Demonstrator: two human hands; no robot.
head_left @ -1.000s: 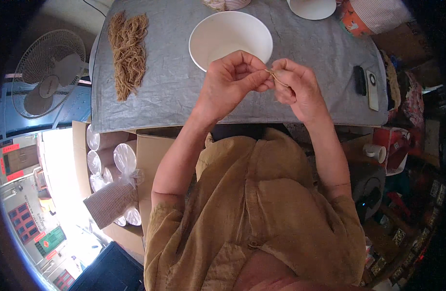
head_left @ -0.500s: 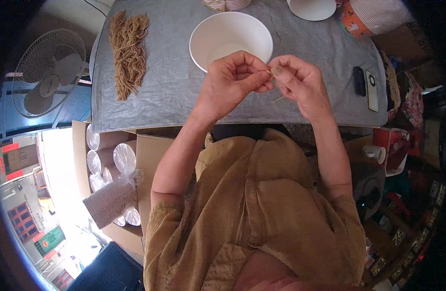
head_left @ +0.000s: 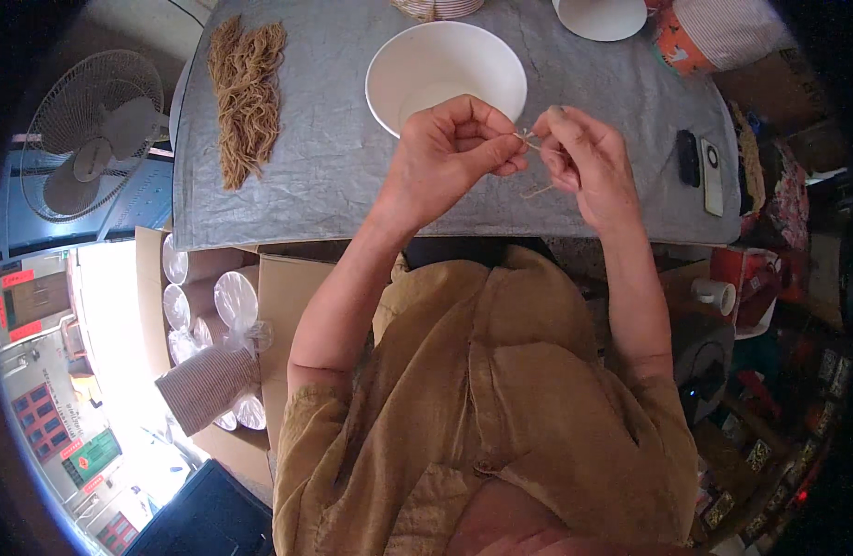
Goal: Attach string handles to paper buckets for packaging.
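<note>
Lower left, near: cardboard box with plastic-wrapped stack of striped containers. Upper centre, above front part of grey-covered bench: left hand, thumb and index fingertips pinched on string; right hand just beside, fingers bent, gripping same string. String thin, tan, short stretch bridging both hands, loose end below right fingers. Just beyond: white bowl, near rim partly hidden by left hand. Upper left: wavy bundle of tan strands on bench; fan farther left.
</note>
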